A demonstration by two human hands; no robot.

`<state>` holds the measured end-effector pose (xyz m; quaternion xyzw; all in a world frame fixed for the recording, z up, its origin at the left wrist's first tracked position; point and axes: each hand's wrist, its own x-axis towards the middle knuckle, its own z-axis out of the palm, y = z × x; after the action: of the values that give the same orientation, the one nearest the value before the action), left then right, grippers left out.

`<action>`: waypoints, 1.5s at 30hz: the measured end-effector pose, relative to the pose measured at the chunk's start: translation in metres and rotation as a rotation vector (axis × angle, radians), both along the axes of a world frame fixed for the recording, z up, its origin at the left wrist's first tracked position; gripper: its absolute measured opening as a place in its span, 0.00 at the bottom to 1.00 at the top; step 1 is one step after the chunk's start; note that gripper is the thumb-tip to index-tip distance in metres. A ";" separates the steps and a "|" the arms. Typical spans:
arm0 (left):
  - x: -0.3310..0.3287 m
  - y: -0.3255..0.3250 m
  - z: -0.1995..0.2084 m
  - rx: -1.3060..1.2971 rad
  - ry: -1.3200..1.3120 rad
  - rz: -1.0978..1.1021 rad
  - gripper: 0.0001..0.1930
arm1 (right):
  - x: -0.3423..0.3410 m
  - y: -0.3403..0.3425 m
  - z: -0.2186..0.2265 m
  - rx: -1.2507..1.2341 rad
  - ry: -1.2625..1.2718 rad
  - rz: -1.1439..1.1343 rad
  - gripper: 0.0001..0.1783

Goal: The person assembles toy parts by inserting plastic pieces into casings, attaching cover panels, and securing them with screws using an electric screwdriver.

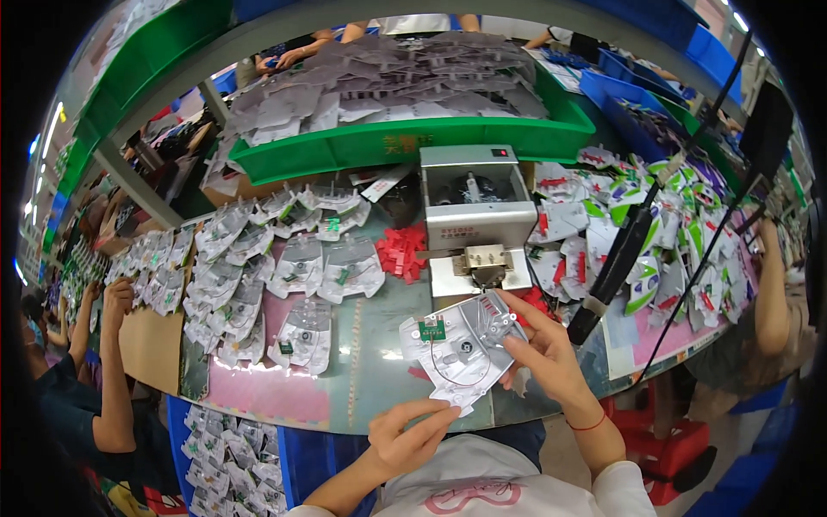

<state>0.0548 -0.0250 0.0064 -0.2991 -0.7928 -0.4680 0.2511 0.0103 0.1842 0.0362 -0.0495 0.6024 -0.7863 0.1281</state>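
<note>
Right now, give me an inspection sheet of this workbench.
Surface: glossy grey-green bench top, with a pink mat at its front edge.
Job's things: clear plastic blister tray holding a small green circuit board, held in front of a grey benchtop machine.
Clutter: filled clear trays spread to the left, red clips beside the machine, colourful printed cards to the right, green bin of grey trays behind.
Grips: left hand pinches the tray's lower edge; right hand grips its right side.
Cables: black tool on black cables hangs at right.
Surroundings: other people's arms left and right; blue bins.
</note>
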 end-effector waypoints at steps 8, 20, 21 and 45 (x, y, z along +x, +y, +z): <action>-0.001 0.014 -0.014 0.995 -1.016 -0.376 0.18 | -0.005 0.011 -0.006 0.026 0.041 -0.032 0.27; -0.016 0.021 -0.003 0.946 -1.475 -0.628 0.25 | -0.022 0.015 0.011 0.502 0.231 0.083 0.22; -0.014 0.024 -0.004 0.950 -1.476 -0.623 0.25 | -0.022 0.015 0.015 0.837 0.488 0.019 0.22; 0.013 0.047 -0.015 1.204 -1.253 -0.172 0.13 | 0.025 -0.017 0.003 0.639 1.282 0.049 0.09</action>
<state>0.0677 0.0223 -0.0088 0.1381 -0.3776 -0.9030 -0.1517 0.0356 0.1667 0.0393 -0.4754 0.7585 -0.3846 -0.2252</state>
